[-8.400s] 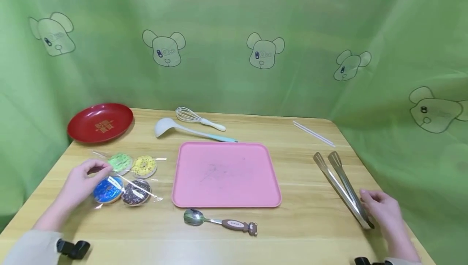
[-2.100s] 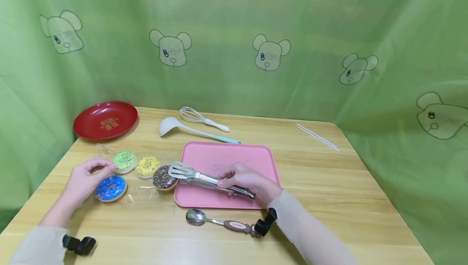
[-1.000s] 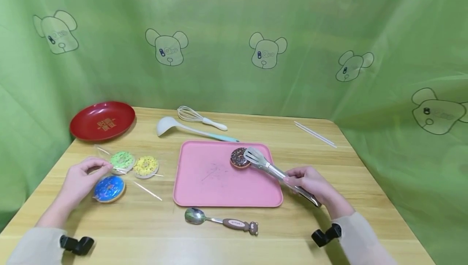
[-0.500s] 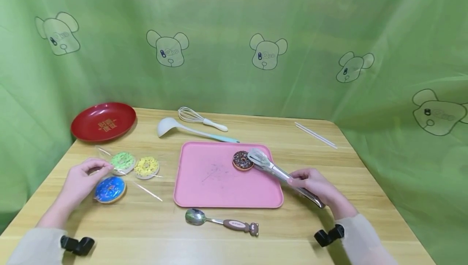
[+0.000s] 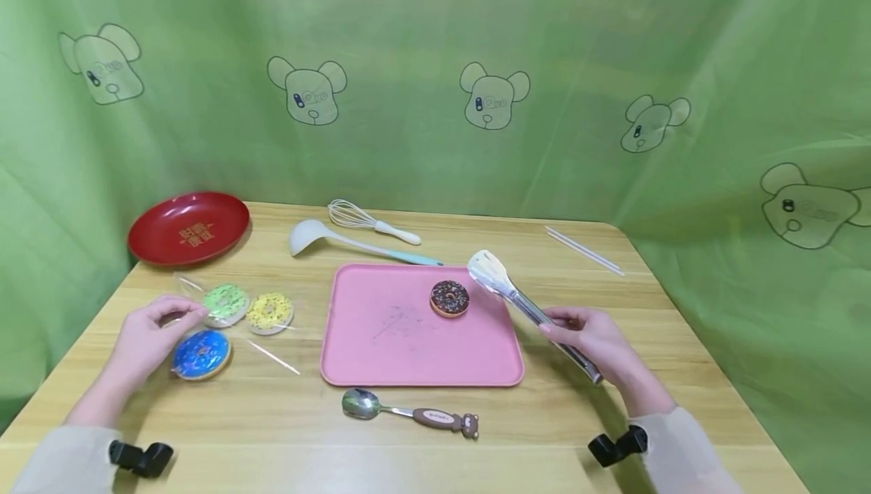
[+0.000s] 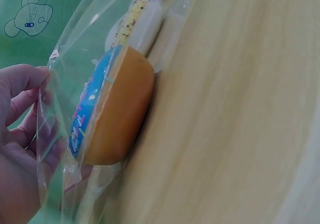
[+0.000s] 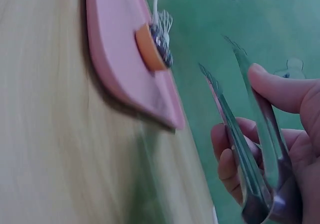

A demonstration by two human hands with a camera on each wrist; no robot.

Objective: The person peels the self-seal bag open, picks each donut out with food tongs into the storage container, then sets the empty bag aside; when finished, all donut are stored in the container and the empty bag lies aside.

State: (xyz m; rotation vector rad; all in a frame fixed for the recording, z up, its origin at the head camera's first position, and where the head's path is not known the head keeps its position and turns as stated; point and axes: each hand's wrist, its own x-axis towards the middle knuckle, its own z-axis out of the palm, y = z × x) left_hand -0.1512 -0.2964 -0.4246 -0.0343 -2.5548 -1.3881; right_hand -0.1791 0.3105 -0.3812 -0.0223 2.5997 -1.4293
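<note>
My right hand (image 5: 588, 343) grips metal tongs (image 5: 520, 301) by the arms, their ends parted and raised near the pink tray's (image 5: 381, 358) right edge. On that tray, toward its back right, lies a chocolate doughnut (image 5: 449, 299) with sprinkles, apart from the tongs. At the left my left hand (image 5: 153, 335) pinches the edge of a clear plastic bag (image 6: 55, 54). In or under the bag are a blue doughnut (image 5: 201, 355), a green doughnut (image 5: 226, 305) and a yellow doughnut (image 5: 270, 313); the film makes it hard to tell which.
Behind the tray lie a ladle (image 5: 309, 235) and a whisk (image 5: 350, 214). A red plate (image 5: 153, 240) stands at the back left. In front of the tray is a spoon (image 5: 361, 404) with a bear handle. Two thin white sticks (image 5: 585, 250) lie at the back right.
With the tongs, my right hand has carried the chocolate doughnut from the bag to the tray and let it go. The tongs have since opened and lifted away. My left hand stays at the bag.
</note>
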